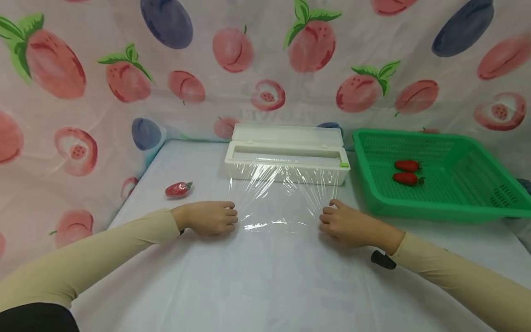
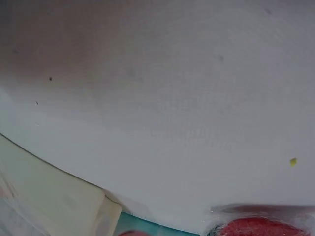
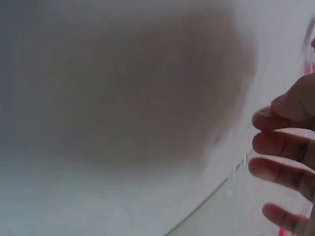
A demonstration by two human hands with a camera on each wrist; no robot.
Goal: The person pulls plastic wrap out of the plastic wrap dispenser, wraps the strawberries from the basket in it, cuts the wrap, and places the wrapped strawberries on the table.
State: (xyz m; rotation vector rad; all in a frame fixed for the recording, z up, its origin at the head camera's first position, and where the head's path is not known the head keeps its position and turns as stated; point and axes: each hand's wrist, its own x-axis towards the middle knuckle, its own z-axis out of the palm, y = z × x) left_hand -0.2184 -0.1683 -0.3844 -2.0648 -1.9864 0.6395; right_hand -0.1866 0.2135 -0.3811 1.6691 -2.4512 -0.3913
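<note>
A sheet of clear cling film (image 1: pixel 274 207) stretches toward me from a white dispenser box (image 1: pixel 286 173) whose lid (image 1: pixel 286 135) stands up at the back. My left hand (image 1: pixel 211 217) pinches the film's near left corner with curled fingers. At the near right corner my right hand (image 1: pixel 344 224) pinches it too; in the right wrist view its thumb and forefinger (image 3: pixel 270 118) meet while the other fingers are spread. Left of the box lies a red strawberry-like fruit (image 1: pixel 179 189) in shiny film, also partly seen as the wrapped fruit (image 2: pixel 261 227) in the left wrist view.
A green plastic basket (image 1: pixel 435 207) stands at the right, holding two red fruits (image 1: pixel 408 172). A small green slider (image 1: pixel 344 164) sits on the box's right front edge. The white-covered table (image 1: pixel 265 286) meets a fruit-printed cloth (image 1: pixel 265 60) at the back.
</note>
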